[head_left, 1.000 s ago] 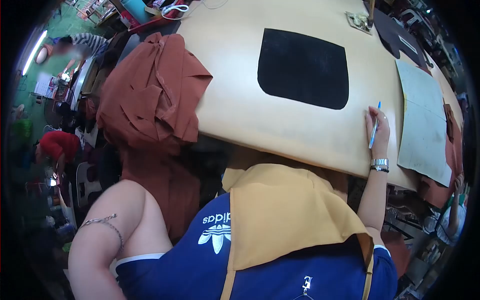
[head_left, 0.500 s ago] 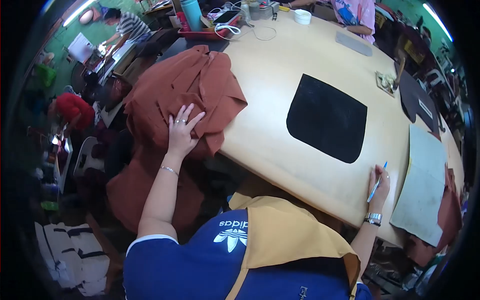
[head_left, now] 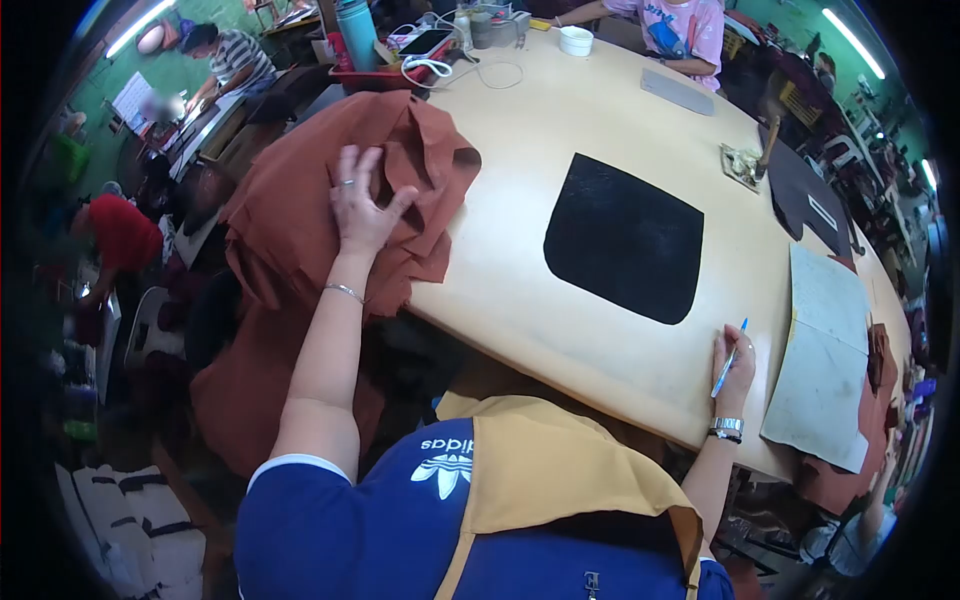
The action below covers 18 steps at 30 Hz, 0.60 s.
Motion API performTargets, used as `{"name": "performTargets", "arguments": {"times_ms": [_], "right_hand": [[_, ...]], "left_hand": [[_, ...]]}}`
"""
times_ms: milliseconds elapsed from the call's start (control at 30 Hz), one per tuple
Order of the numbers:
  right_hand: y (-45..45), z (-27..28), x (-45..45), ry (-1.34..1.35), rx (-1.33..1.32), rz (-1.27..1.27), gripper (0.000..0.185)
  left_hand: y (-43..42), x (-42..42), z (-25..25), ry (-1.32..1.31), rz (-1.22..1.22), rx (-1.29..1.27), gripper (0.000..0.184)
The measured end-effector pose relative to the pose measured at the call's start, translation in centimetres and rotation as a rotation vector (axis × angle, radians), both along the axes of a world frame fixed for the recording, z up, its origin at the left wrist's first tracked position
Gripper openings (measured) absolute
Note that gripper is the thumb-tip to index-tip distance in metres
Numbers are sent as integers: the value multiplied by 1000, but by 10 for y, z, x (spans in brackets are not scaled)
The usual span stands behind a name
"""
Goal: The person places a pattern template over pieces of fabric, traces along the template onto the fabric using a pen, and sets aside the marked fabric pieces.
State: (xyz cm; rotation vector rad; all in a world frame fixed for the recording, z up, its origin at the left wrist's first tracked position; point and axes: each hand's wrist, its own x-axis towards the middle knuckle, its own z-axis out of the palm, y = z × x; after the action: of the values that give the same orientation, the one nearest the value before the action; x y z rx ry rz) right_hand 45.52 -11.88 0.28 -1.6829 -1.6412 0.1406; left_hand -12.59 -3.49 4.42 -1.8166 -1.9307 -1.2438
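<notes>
My left hand (head_left: pixel 366 205) lies with spread fingers on a big crumpled heap of reddish-brown sheet material (head_left: pixel 290 190), at the table's left corner. More of that material hangs below the table edge. My right hand (head_left: pixel 736 366) rests near the table's front edge, fingers closed around a blue and white pen (head_left: pixel 728 362) that points up and away. Between the two hands a black flat piece (head_left: pixel 626 240) with rounded near corners lies on the pale table (head_left: pixel 480 280).
A grey-green sheet (head_left: pixel 822 350) lies to the right over reddish-brown pieces. Farther back are a small tray with a brush (head_left: pixel 744 166), a grey plate (head_left: pixel 677 92), a white cup (head_left: pixel 575 41) and a red tray (head_left: pixel 385 80) with a bottle and phone. Other people work around the room.
My left hand has slid up the brown heap, and the heap's folds have shifted. My right hand still holds the pen. The whole view has shifted slightly.
</notes>
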Motion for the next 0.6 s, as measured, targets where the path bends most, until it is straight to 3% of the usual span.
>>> {"name": "performTargets", "arguments": {"times_ms": [33,133,233,267,400,500,600], "right_hand": [[0,0,-1,18,7,0,21],[-2,4,-3,19,-4,7,21],[0,1,-1,-27,49,20,20],[0,-1,1,-49,63,27,20],[3,-3,5,-113,95,13,19],[1,-1,4,-93,88,-14,19],[0,-1,0,-51,106,-9,19]], "left_hand": [[0,1,-2,77,279,58,75],[20,-21,-29,160,496,57,62],[23,-20,-10,46,258,-222,52],[27,-10,-4,-33,187,-159,40],[58,49,5,-331,-68,194,28],[73,118,18,-400,-247,151,28],[62,188,31,-296,-550,-8,23]]}}
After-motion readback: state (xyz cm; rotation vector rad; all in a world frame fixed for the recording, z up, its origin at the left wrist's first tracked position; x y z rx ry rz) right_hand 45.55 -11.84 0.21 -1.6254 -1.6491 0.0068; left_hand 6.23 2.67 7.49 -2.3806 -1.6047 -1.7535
